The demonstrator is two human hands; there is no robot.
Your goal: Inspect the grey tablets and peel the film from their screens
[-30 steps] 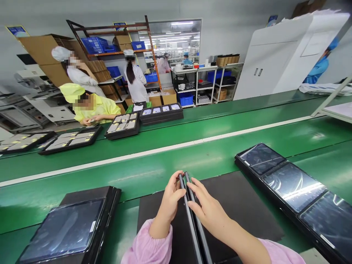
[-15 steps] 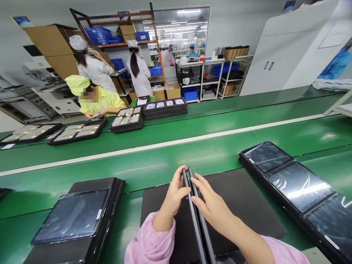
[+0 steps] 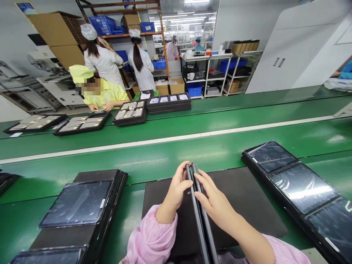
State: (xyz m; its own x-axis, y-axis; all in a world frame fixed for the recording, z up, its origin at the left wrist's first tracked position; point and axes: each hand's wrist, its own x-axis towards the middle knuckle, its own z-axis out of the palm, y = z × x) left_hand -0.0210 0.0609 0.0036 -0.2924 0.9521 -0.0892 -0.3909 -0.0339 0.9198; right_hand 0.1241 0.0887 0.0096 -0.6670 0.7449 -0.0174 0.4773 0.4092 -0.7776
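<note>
Two thin dark tablets [image 3: 198,212] stand on edge, pressed together back to back, over a black mat [image 3: 247,198] at the near edge of the green bench. My left hand [image 3: 177,194] grips their left face with curled fingers near the far end. On the right face lies my right hand [image 3: 213,200], its fingers closed against it. Both wrists wear pink sleeves.
A long black tray of glossy tablets [image 3: 297,187] lies to the right, another black tray with a tablet [image 3: 79,205] to the left. Beyond runs the green conveyor [image 3: 176,146]. Across it sit black trays of small parts [image 3: 130,113], a person in yellow [image 3: 99,93], and people in white by shelves.
The view has tilted and shifted slightly, so the scene sits a little more to the right and up. My hands keep the same hold on the two upright tablets.
</note>
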